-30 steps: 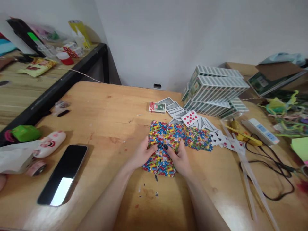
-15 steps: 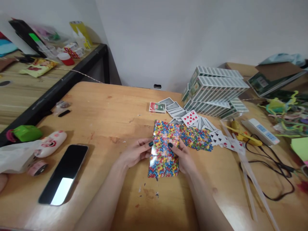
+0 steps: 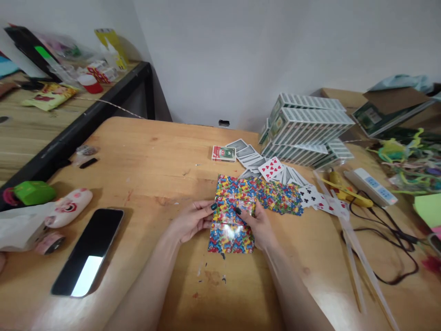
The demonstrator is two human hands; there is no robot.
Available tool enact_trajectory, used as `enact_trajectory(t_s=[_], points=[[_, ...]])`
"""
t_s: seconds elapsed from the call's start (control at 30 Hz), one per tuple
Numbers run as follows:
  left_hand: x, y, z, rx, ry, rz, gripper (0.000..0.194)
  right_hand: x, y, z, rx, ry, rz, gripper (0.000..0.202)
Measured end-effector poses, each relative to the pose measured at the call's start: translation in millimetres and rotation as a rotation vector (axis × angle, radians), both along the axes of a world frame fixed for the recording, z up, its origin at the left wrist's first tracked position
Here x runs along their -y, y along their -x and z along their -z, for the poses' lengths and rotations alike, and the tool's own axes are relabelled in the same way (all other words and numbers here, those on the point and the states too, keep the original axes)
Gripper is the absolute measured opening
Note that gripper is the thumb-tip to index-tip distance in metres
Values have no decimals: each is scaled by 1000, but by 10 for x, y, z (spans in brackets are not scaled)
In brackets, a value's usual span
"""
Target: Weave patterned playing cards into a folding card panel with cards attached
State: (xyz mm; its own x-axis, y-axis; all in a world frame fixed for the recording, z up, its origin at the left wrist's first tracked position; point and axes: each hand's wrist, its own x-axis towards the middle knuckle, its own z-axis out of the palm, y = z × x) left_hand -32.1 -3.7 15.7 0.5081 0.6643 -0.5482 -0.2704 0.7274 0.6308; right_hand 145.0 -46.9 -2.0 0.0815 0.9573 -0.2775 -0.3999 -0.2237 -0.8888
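A colourful patterned panel of joined card-like rectangles (image 3: 231, 236) is held up between both hands above the wooden table (image 3: 138, 156). My left hand (image 3: 195, 220) pinches its left edge, the dark-nailed thumb on the front. On the right side my right hand (image 3: 260, 225) grips it, thumb lying across the front; the fingers behind are hidden. More pieces in the same pattern (image 3: 282, 197) lie just right of the panel. Behind them are spread playing cards (image 3: 253, 158), a ten-like red heart card (image 3: 271, 169) on top, and a card box (image 3: 223, 153).
Stacked green-and-white boxes (image 3: 310, 124) stand at the back right. A yellow glue gun (image 3: 354, 197), power strip (image 3: 371, 186), cables and clear sticks (image 3: 365, 262) lie at right. A phone (image 3: 88, 250), squishy toy (image 3: 69, 208) and green item (image 3: 34, 192) are at left.
The view has shifted slightly. The panel's upper edge sits a little lower and my right thumb has slid slightly left across it. Both hands keep their hold.
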Motion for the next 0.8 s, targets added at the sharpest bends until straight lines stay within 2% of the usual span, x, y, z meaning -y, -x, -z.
enact_trajectory(t_s=[0.23, 0.43, 0.67, 0.8], points=[[21, -66, 18, -146, -71, -13, 32, -13, 13, 28, 196, -25, 79, 46], [40, -126, -32, -219, -117, -53, 39, -9, 0, 11, 123, -56, 63, 48], [45, -143, 9, -306, -194, -48, 31, 11, -15, 5, 188, -66, 22, 50], [56, -165, 55, -415, -351, -40, 25, 11, -1, -28, 181, -50, -27, 55]])
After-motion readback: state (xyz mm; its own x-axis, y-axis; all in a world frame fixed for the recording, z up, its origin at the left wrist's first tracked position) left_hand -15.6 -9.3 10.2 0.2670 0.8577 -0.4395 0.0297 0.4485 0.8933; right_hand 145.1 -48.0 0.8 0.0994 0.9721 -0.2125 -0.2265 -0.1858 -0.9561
